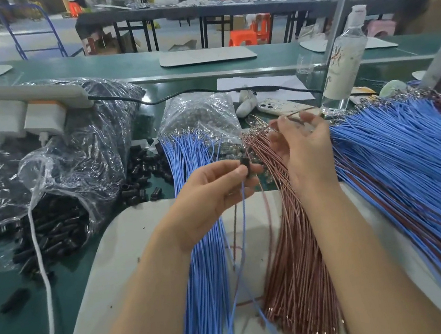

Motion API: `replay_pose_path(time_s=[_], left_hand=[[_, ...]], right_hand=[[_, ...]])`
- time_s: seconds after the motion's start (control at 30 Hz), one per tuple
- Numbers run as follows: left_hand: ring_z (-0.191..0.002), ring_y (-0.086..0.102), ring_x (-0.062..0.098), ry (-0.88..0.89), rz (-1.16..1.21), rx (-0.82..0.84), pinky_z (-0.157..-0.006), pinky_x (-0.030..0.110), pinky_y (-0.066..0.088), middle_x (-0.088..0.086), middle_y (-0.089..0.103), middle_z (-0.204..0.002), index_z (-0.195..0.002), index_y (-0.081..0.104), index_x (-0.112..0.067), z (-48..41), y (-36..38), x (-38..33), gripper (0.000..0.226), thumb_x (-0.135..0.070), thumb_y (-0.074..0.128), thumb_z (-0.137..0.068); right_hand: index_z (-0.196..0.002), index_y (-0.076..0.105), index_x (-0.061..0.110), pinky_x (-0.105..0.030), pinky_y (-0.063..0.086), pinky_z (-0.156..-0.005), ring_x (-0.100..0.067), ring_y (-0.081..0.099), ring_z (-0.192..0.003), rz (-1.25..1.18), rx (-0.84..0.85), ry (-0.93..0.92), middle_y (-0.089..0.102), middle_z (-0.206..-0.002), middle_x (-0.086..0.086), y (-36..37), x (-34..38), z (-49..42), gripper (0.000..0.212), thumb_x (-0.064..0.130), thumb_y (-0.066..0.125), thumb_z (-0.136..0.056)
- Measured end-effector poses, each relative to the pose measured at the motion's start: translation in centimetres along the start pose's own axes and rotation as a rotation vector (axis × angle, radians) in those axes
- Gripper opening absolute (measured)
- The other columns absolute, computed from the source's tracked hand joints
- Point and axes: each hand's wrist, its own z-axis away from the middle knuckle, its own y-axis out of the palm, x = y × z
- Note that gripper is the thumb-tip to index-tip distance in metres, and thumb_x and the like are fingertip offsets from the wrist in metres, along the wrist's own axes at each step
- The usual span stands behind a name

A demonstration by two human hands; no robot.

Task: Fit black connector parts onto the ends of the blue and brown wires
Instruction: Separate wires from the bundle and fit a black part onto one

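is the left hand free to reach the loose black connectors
Probably yes: only flat blue wires lie between the left hand and the loose black connectors, though its fingers pinch a connector.

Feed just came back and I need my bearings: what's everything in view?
black connector part: one, black, pinched in left hand
blue wire: one, blue, hanging from that part
loose connector parts: many, black, spilling from clear bag, left
blue wire bundle: one, blue, centre of mat
brown wire bundle: one, brown, right of the blue
mixed wire pile: one, blue and brown, far right
bag of small metal parts: one, clear, behind bundles
phone: one, pale, behind right hand
bottle: one, clear, right rear
left hand: holds connector part
right hand: pinches single brown wire
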Motion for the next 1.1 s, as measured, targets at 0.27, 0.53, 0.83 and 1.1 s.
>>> replay_pose_path(time_s=[0.27,0.53,0.83,1.1], left_hand=[[-0.084,0.055,0.005,0.168,0.034,-0.345,-0.077,0.018,0.043,-0.004,0.071,-0.098,-0.090,0.068,-0.013,-0.8,-0.2,0.0,0.011,-0.015,0.059,-0.084],[-0.080,0.063,0.009,0.162,0.143,-0.248,-0.056,0.024,0.051,-0.001,0.070,-0.103,-0.091,0.068,-0.012,-0.3,-0.4,-0.5,0.017,-0.021,0.056,-0.082],[-0.086,0.058,0.002,0.202,-0.273,-0.482,-0.081,0.023,0.045,-0.009,0.068,-0.097,-0.092,0.064,-0.024,-0.9,-1.3,0.5,0.007,-0.019,0.061,-0.090],[-0.087,0.057,-0.004,0.481,-0.926,-0.500,-0.081,0.005,0.041,-0.005,0.065,-0.095,-0.104,0.064,-0.015,-1.0,-0.8,1.6,0.017,-0.006,0.061,-0.089]], right_hand=[[-0.098,0.069,0.008,-0.015,0.044,-0.052,-0.006,0.052,-0.055,0.502,0.898,0.377,0.073,-0.087,-0.004,-1.3,-1.4,2.5,0.014,0.019,0.062,-0.091],[-0.108,0.067,0.012,-0.019,0.048,-0.059,-0.011,0.056,-0.063,0.257,0.888,0.444,0.072,-0.093,-0.006,-0.9,-1.6,2.8,0.035,0.037,0.054,-0.088],[-0.089,0.067,0.013,-0.017,0.050,-0.058,-0.010,0.063,-0.063,0.379,0.593,0.248,0.074,-0.080,-0.002,-0.5,-2.0,2.8,0.014,0.011,0.054,-0.095],[-0.085,0.061,0.015,-0.020,0.053,-0.061,-0.011,0.065,-0.062,0.042,0.106,-0.208,0.068,-0.068,0.004,-0.3,-0.8,2.6,0.016,0.010,0.051,-0.097]])
